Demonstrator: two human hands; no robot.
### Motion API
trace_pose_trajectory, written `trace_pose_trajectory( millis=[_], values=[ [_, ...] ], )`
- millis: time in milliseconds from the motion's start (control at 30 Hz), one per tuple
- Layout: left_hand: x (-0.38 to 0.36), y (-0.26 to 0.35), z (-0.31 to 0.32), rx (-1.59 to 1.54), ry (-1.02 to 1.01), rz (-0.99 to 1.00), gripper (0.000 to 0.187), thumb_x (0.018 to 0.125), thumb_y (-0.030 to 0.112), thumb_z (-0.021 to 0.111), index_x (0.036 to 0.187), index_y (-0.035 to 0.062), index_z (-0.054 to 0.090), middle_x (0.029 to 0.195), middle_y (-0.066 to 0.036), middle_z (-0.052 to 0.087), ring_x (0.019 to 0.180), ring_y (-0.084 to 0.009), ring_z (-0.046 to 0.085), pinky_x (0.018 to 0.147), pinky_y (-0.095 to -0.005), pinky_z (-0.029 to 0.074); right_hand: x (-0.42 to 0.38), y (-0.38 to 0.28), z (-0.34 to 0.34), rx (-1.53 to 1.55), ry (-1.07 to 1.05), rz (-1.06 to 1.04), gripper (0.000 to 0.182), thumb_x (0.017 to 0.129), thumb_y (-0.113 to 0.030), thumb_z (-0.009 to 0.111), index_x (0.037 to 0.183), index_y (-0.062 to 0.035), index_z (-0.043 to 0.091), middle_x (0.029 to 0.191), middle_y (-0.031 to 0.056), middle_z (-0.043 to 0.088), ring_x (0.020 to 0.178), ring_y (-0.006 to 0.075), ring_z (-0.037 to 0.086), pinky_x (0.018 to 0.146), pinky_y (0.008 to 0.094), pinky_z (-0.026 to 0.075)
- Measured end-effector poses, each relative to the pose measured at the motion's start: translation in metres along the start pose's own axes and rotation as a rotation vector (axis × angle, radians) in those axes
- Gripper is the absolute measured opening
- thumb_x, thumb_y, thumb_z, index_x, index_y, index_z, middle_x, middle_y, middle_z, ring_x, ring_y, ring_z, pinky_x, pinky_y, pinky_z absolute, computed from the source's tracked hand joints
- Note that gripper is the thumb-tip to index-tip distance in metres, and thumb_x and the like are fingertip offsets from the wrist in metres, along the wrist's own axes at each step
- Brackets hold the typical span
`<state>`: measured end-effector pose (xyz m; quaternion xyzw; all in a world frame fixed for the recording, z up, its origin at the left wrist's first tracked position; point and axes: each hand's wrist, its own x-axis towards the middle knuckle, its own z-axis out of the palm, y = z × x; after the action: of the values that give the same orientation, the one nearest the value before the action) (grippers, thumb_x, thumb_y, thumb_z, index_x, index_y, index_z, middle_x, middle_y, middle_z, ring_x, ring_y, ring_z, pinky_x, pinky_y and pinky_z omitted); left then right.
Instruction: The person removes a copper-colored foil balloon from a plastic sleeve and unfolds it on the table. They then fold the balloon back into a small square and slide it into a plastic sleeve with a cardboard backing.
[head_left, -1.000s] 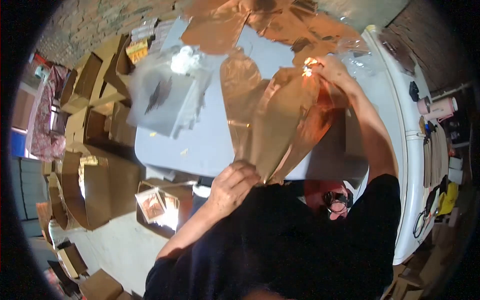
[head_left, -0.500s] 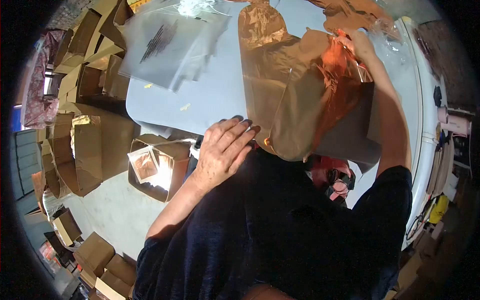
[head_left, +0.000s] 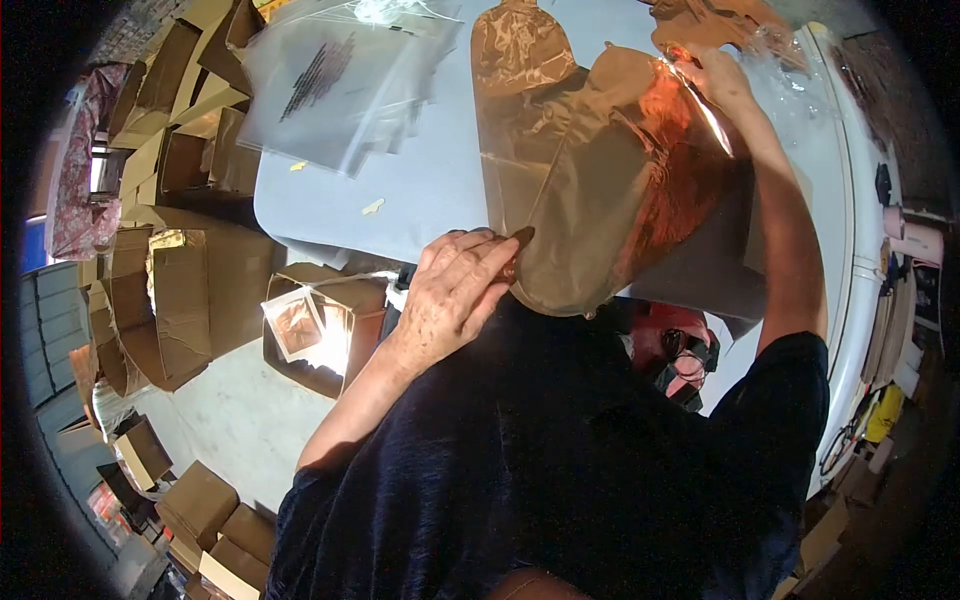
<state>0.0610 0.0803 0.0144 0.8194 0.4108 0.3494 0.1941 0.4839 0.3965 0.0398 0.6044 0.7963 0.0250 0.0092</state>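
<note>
The copper-coloured foil sheet [head_left: 610, 190] lay tilted over the near edge of the grey table [head_left: 420, 190], and everything else is placed from that sheet. The left hand [head_left: 455, 290] pinched the sheet's lower corner, fingers closed on it, right at the table's near edge. The right hand [head_left: 715, 85] gripped the sheet's far upper edge, fingers closed on the foil, so the two hands stood well apart at opposite ends of the sheet. A second foil piece [head_left: 515, 60] lay flat on the table just beyond the sheet. Clear plastic bags [head_left: 340, 80] with dark print lay on the table farther off on the left-hand side. Below that side, on the floor, stood an open cardboard box [head_left: 320, 335].
</note>
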Motion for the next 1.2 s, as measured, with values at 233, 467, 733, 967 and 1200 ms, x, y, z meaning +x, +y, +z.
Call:
trace_pose_trajectory(
  millis=[233,467,733,967,1200],
  values=[
    [-0.002,-0.004,-0.005,-0.040,-0.023,-0.023,0.052,0.087,0.005,0.078,0.138,0.0063,0.065,0.117,-0.011,0.073,0.122,-0.0303,0.065,0.105,-0.0459,0.048,-0.007,-0.013,-0.005,0.098,-0.011,0.015,0.043,0.098,-0.040,0.066,0.129,-0.0094,0.067,0.122,0.0198,0.071,0.116,0.0425,0.065,0.095,0.0526,0.051],
    [0.006,-0.008,-0.011,-0.054,0.038,-0.078,0.040,0.089,-0.001,0.071,0.129,0.0029,0.070,0.112,-0.012,0.073,0.114,-0.0296,0.067,0.100,-0.0418,0.050,-0.015,-0.018,-0.005,0.089,0.004,0.001,0.041,0.097,-0.039,0.068,0.126,-0.0093,0.068,0.114,0.0213,0.073,0.109,0.0440,0.067,0.090,0.0533,0.052],
    [0.038,-0.020,-0.015,-0.064,-0.005,0.023,0.047,0.081,-0.005,0.069,0.127,0.0061,0.073,0.122,-0.010,0.073,0.120,-0.0291,0.067,0.103,-0.0418,0.051,-0.017,-0.023,-0.002,0.087,0.009,-0.022,0.040,0.096,-0.038,0.070,0.123,-0.0081,0.068,0.110,0.0215,0.074,0.104,0.0451,0.068,0.086,0.0541,0.053],
    [0.043,-0.023,-0.010,-0.021,-0.060,0.043,0.044,0.082,0.001,0.072,0.126,0.0086,0.074,0.123,-0.007,0.073,0.121,-0.0280,0.066,0.104,-0.0412,0.052,-0.019,-0.025,-0.004,0.088,0.009,-0.011,0.039,0.096,-0.038,0.069,0.121,-0.0080,0.067,0.108,0.0212,0.073,0.102,0.0448,0.068,0.083,0.0535,0.052],
    [0.083,-0.029,0.000,0.030,-0.090,0.177,0.040,0.089,0.010,0.074,0.129,0.0072,0.072,0.141,-0.013,0.065,0.135,-0.0325,0.059,0.114,-0.0457,0.048,-0.018,-0.022,0.005,0.210,0.016,-0.041,0.035,0.097,-0.039,0.064,0.110,-0.0071,0.064,0.100,0.0196,0.071,0.097,0.0438,0.067,0.081,0.0538,0.049]
  ],
)
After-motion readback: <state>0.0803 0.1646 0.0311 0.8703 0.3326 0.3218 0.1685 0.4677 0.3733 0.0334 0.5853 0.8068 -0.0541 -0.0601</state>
